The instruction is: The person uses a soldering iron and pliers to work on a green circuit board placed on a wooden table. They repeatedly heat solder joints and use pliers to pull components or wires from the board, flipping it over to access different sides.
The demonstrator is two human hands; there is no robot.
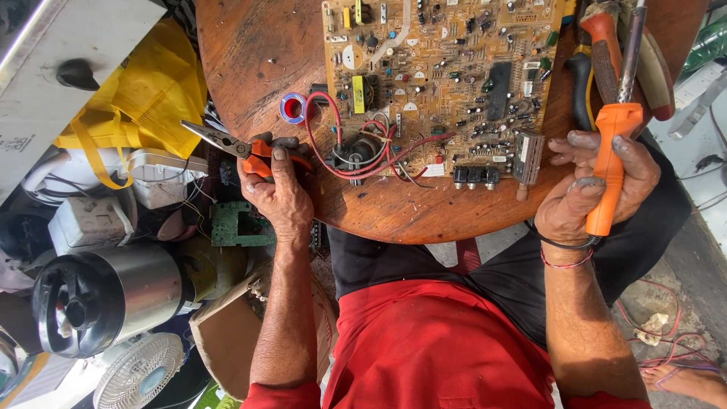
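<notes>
My left hand (278, 193) grips orange-handled needle-nose pliers (219, 141) at the left edge of a round wooden table (250, 53), jaws pointing left off the table. My right hand (594, 185) holds an orange-handled soldering iron (615, 136) upright, its metal shaft pointing up over the table's right side. Between the hands lies a large tan circuit board (439, 68) crowded with components, with red wires (356, 151) looping from its lower left corner. My right fingers rest close to the board's lower right corner.
A small roll of solder or tape (293, 107) sits left of the board. More pliers with orange and black handles (598, 53) lie at the table's right. On the floor left: a yellow bag (151, 91), a steel pot (106, 299), a small fan (140, 371), a green board (241, 224).
</notes>
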